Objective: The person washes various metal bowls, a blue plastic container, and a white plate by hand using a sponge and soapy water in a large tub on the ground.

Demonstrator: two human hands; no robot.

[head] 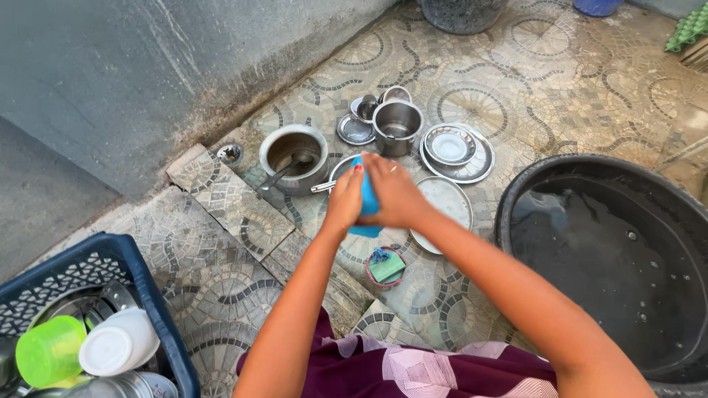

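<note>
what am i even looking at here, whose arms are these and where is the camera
The one picture comes from a camera worn on a person's head, looking down, so the two bare arms are that person's own. The left hand and right hand together grip a blue cup over a patterned tile floor. On the floor beyond lie steel dishes: a pot with a ladle, a smaller steel pot, stacked plates with a bowl and a flat plate. Below the hands sits a small dish holding a green scrub pad. At right is a big black tub of water; at lower left, a blue crate with a green cup.
</note>
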